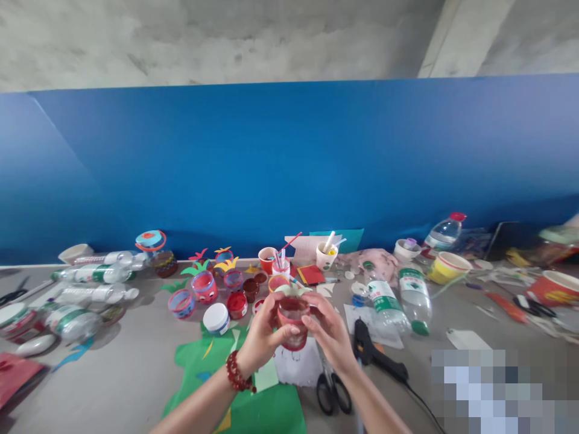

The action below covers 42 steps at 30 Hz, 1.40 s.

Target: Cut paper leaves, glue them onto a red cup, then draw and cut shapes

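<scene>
Above the front middle of the table, I hold a small clear cup with red-painted sides (294,339) between both hands. It looks like the cut base of a plastic bottle. My left hand (266,333) grips its left side, and my right hand (331,330) has its fingers around the right side. A pale green paper leaf piece (295,291) stands at the far rim, near my fingertips. Below the cup lies a white sheet with drawn marks (299,364). Black-handled scissors (333,392) rest beside my right wrist. Green paper (244,398) spreads under my left forearm.
Several painted cups with paper leaves (204,286) stand left of centre, near a white-lidded paint jar (216,318). A black glue gun (377,352) with its cord lies to the right. Plastic bottles (414,295) lie on both sides. A blue partition (289,169) borders the table's back.
</scene>
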Each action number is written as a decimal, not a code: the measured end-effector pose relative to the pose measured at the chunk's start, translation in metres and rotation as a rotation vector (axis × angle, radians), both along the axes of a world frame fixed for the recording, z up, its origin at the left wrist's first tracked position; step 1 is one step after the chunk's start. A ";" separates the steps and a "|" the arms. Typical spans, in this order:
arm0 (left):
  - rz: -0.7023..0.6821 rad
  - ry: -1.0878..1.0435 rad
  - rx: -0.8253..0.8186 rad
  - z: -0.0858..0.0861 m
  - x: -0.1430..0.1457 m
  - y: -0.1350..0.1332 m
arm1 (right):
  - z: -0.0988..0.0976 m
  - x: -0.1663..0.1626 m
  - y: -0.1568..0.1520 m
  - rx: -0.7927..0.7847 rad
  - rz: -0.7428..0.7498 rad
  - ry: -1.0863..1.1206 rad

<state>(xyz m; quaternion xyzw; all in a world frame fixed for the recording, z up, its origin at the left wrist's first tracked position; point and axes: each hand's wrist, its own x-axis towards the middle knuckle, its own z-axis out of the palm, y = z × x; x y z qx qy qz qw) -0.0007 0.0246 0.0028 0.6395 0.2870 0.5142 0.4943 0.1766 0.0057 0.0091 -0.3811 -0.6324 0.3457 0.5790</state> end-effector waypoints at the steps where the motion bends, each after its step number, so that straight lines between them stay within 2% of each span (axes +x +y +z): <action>1: -0.001 0.004 0.000 -0.001 0.000 0.000 | -0.001 0.000 0.000 -0.001 0.000 0.001; 9: 0.113 0.074 0.036 -0.011 0.001 0.008 | -0.009 -0.006 0.005 -0.054 -0.007 0.063; 15: 0.010 0.108 0.020 -0.017 -0.002 0.013 | -0.011 -0.007 0.007 -0.037 0.019 0.044; 20: -0.069 0.146 0.025 -0.010 -0.006 0.016 | -0.015 -0.007 0.009 -0.015 0.016 -0.012; 25: -0.056 0.158 0.052 -0.003 -0.006 0.016 | -0.020 -0.007 0.011 -0.027 0.057 0.034; 42: -0.081 0.169 0.009 -0.008 -0.007 0.011 | -0.020 -0.005 0.012 -0.021 0.086 0.037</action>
